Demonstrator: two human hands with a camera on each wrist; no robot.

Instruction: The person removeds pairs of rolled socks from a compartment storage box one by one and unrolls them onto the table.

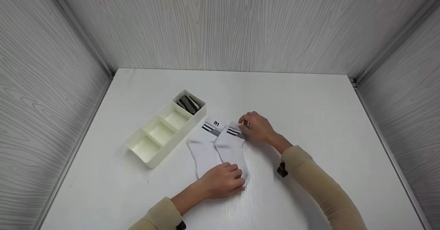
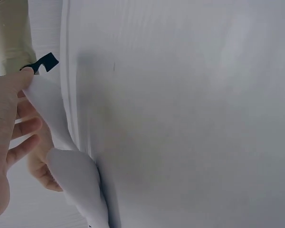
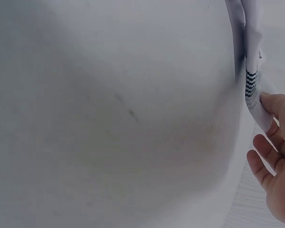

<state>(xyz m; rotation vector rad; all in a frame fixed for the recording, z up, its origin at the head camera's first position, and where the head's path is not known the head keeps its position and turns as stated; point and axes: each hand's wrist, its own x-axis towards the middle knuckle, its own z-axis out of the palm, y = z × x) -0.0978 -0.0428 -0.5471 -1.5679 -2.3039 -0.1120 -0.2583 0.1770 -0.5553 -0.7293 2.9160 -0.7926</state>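
Two white ankle socks with black striped cuffs lie side by side in the head view; the right sock [image 1: 230, 149] partly overlaps the left sock [image 1: 202, 151]. At the toe end, my left hand [image 1: 221, 182] pinches the right sock and covers part of both. In the left wrist view, the thumb and a finger of my left hand [image 2: 4, 118] grip the edge of the white fabric [image 2: 78, 180], which lifts in a fold. My right hand [image 1: 258, 127] pinches the same sock's cuff, seen in the right wrist view between thumb [image 3: 274, 102] and forefinger.
Left of the socks, a white divided box [image 1: 177, 142] stands slantwise on the white table [image 1: 309, 120]. Its far compartment holds a folded black striped textile [image 1: 188, 104]; the other three are empty. Grey wood-grain panels [image 1: 220, 27] enclose the back and sides.
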